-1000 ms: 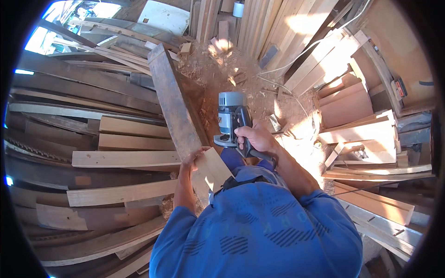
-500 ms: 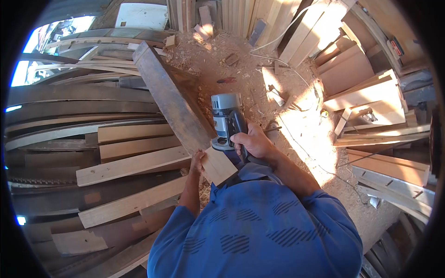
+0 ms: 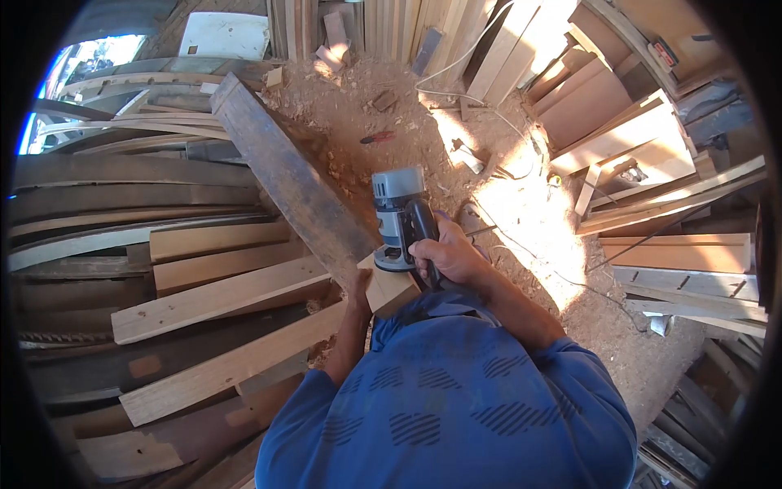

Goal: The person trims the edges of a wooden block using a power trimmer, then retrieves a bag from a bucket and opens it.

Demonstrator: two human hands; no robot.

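Observation:
A router [image 3: 398, 213] with a silver-grey motor housing and black side handle stands upright in front of my body. My right hand [image 3: 447, 250] is closed around that handle. The router's base sits at the right edge of a pale wooden board [image 3: 387, 289]; the bit is hidden. My left hand [image 3: 358, 283] grips the board's left edge, with its fingertips partly out of sight. Just beyond the pale board, a long weathered beam [image 3: 293, 175] runs away to the upper left.
Stacked planks [image 3: 220, 297] fill the left side. Red-handled pliers [image 3: 377, 138] lie on the sawdust-covered floor [image 3: 342, 102]. A cable [image 3: 521, 253] crosses the floor on the right. More boards [image 3: 619, 147] lean at the right, and upright planks stand at the back.
The router base has come farther over the pale board. The board has tilted, showing its near end face. My left hand has shifted slightly right, and the view has turned a little.

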